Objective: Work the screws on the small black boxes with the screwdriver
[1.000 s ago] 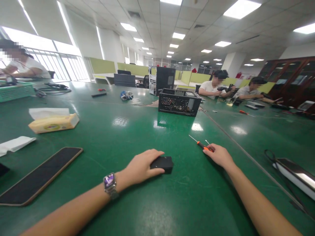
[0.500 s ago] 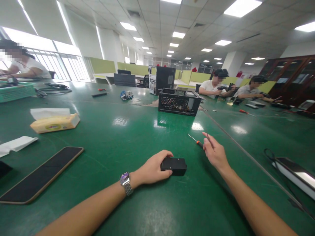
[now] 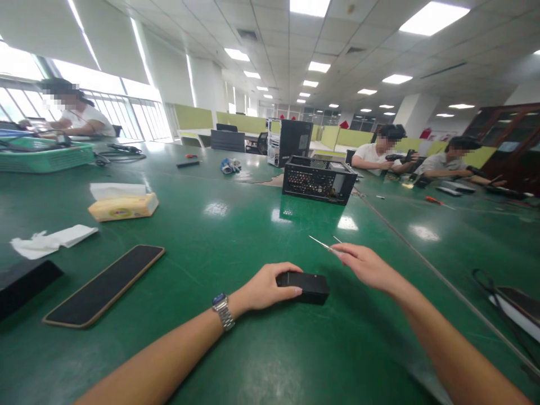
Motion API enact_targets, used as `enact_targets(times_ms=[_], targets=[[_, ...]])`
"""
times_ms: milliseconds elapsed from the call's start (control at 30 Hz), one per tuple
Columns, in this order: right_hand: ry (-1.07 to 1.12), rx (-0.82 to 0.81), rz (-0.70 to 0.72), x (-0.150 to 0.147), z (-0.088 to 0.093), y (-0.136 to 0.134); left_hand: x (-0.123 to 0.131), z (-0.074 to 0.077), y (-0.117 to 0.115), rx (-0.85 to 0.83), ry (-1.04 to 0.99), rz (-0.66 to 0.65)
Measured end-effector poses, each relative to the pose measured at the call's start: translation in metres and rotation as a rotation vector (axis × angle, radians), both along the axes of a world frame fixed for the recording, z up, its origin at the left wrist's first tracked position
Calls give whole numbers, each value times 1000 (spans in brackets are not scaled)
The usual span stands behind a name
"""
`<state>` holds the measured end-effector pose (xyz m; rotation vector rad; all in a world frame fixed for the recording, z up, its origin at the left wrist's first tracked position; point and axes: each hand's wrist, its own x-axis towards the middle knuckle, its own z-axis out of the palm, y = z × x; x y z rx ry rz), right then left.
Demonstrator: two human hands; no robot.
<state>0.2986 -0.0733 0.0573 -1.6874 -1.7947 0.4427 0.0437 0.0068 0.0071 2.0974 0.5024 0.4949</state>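
My left hand point(image 3: 270, 288) is wrapped round the near-left end of a small black rectangular box point(image 3: 314, 288), thumb along the front and fingers over the back. The box rests on the green tabletop; its left end is hidden in my palm. Just beyond its right end, my right hand point(image 3: 363, 263) is raised with the fingers pinched on slim silver tweezers point(image 3: 323, 243), whose tip points left and away from me. Behind that hand lies a screwdriver point(image 3: 337, 239), and only its thin shaft shows past my fingers.
An open black metal computer case point(image 3: 318, 180) stands ahead, with a tower point(image 3: 291, 140) behind it. To the left are a tissue pack point(image 3: 122, 208), crumpled tissue point(image 3: 54, 241), a flat dark tray point(image 3: 105, 286) and a green basket point(image 3: 50, 157). Co-workers sit at both far sides.
My right hand has turned from upright to pointing left, bringing the tweezers' tip nearer the box and covering the screwdriver's handle. The view has swung left; my left hand keeps its hold.
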Motion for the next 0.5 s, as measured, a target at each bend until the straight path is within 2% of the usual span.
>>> enact_targets(times_ms=[100, 167, 200, 267, 400, 500], targets=[[19, 2, 15, -3, 53, -4, -2, -2, -4, 13, -8, 42], [148, 94, -37, -9, 76, -8, -4, -3, -7, 8, -6, 77], [210, 137, -76, -11, 80, -9, -4, -4, -8, 6, -5, 93], [275, 147, -119, -13, 78, -8, -5, -4, -10, 8, -6, 111], [317, 74, -123, 2, 52, 12, -5, -6, -11, 16, -23, 107], [312, 214, -327, 22, 36, 31, -5, -6, -10, 12, -28, 105]])
